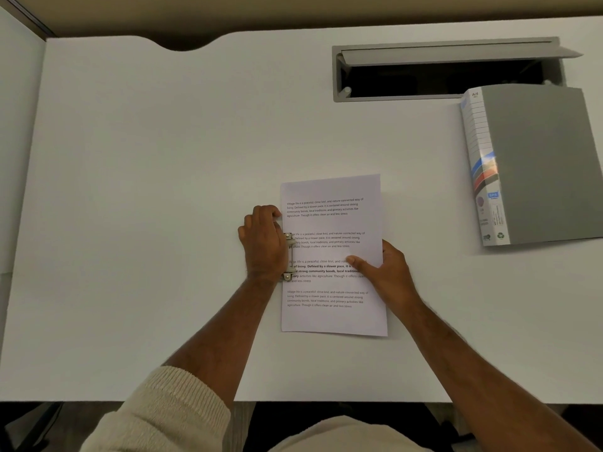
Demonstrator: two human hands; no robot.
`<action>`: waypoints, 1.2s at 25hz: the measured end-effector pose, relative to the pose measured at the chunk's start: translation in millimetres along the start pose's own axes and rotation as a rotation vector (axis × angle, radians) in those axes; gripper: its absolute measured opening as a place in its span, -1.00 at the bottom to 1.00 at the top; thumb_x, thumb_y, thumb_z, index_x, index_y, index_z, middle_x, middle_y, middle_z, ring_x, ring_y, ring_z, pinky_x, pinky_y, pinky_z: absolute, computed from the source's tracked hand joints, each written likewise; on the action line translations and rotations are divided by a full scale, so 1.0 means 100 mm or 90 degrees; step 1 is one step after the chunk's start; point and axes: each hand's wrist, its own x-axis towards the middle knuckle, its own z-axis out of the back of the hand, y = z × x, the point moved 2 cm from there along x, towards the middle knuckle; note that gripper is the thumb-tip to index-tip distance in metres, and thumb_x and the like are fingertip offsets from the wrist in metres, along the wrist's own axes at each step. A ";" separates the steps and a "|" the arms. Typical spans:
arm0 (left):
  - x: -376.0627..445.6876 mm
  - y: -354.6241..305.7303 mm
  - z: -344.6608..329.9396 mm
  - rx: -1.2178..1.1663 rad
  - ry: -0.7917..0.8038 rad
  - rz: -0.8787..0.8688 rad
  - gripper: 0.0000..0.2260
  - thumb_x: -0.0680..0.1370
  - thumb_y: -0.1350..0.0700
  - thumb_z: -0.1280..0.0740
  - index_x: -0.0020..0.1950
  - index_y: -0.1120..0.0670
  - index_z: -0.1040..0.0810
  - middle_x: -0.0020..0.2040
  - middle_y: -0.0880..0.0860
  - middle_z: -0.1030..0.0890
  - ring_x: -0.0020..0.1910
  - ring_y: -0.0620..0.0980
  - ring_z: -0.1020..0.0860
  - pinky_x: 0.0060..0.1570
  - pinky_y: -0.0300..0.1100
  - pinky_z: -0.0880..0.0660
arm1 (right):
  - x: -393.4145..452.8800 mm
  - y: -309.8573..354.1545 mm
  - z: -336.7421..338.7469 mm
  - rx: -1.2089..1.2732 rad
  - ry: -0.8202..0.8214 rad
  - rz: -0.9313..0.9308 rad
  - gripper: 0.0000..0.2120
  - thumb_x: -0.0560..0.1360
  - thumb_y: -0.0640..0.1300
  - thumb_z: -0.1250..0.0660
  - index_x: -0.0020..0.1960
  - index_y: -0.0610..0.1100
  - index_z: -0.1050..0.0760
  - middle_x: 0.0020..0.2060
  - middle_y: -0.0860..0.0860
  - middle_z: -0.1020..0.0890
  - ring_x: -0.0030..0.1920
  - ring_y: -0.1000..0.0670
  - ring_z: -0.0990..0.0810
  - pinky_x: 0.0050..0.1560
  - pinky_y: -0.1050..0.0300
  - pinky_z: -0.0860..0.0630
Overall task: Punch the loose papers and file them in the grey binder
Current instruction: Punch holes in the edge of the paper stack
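— Where did the papers [332, 252] lie?

— Flat on the white tabletop [146, 190], a little right of the middle, printed side up, long edges running away from the person. They sat between the two hands, each hand at one long edge.

— And the left hand [262, 244]?

— It was at the left edge of the sheets, fingers curled down over a hole punch [288, 257]. Only the metal ends of the punch showed from under the palm, overlapping the paper's left margin about halfway along it. The hand gripped the punch from above; whether it was pressing down I could not tell.

— The right hand [383, 272]?

— At the right edge, lower half of the page. The thumb lay on top of the sheet over the bold lines of text and the fingers went under or beside the edge, so it pinched the papers there.

— The grey binder [535, 164]?

— Closed, lying well apart from the papers at the far right of the tabletop, its labelled spine turned towards the papers. Just beyond it an open cable hatch [447, 71] was set into the tabletop, and the binder's far corner overlapped the hatch frame.

— Anything else?

— A cream knitted sleeve [169, 412], pushed up on the left arm.
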 end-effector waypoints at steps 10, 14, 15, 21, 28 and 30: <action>0.01 -0.06 0.05 0.045 0.035 0.010 -0.83 0.59 0.27 -0.17 0.02 0.05 -0.50 -0.03 0.02 -0.55 -0.08 0.06 -0.47 -0.03 -0.01 -0.39 | -0.08 0.06 -0.01 0.020 -0.001 0.024 -0.64 0.47 -0.11 -0.55 0.22 0.00 -0.57 0.02 0.16 -0.71 -0.07 0.19 -0.72 -0.17 0.31 -0.62; -0.01 -0.12 0.09 0.025 0.040 0.035 -0.86 0.66 0.19 -0.16 0.00 0.08 -0.49 -0.05 0.04 -0.56 -0.09 0.08 -0.47 -0.02 -0.01 -0.35 | -0.09 0.08 0.00 0.024 0.001 0.027 -0.62 0.46 -0.10 -0.56 0.24 -0.01 -0.58 0.04 0.11 -0.73 -0.03 0.12 -0.73 -0.07 0.20 -0.67; 0.00 -0.13 0.10 0.015 0.043 0.045 -0.87 0.67 0.17 -0.16 -0.01 0.08 -0.48 -0.06 0.04 -0.56 -0.09 0.07 -0.46 -0.01 -0.01 -0.35 | -0.09 0.08 0.01 0.021 0.003 0.028 -0.62 0.46 -0.09 -0.56 0.25 -0.02 -0.58 0.05 0.10 -0.73 -0.02 0.10 -0.73 -0.06 0.19 -0.67; -0.01 -0.13 0.19 -0.078 0.081 0.128 -0.84 0.69 0.00 -0.21 0.00 0.06 -0.44 -0.06 -0.01 -0.54 -0.03 0.04 -0.44 0.04 0.00 -0.38 | -0.10 0.09 0.02 0.025 0.010 0.039 -0.60 0.47 -0.12 -0.55 0.28 -0.07 -0.57 0.08 0.07 -0.72 -0.03 0.13 -0.73 -0.13 0.27 -0.64; -0.24 0.11 0.33 -0.171 0.086 0.155 -0.81 0.64 -0.08 -0.31 -0.06 0.01 -0.46 -0.11 -0.07 -0.53 -0.06 0.07 -0.53 0.00 0.10 -0.53 | -0.10 0.04 0.12 0.024 -0.002 0.037 -0.58 0.46 -0.07 -0.55 0.29 -0.03 -0.56 0.07 0.09 -0.72 -0.01 0.08 -0.73 -0.03 0.16 -0.67; -0.33 0.12 0.38 -0.189 0.096 0.174 -0.78 0.63 -0.12 -0.31 -0.06 0.01 -0.49 -0.09 -0.08 -0.53 -0.04 0.04 -0.54 0.01 0.08 -0.56 | -0.11 0.03 0.14 0.019 -0.008 0.037 -0.57 0.46 -0.05 -0.56 0.29 -0.02 -0.56 0.07 0.09 -0.72 0.00 0.07 -0.73 -0.01 0.12 -0.68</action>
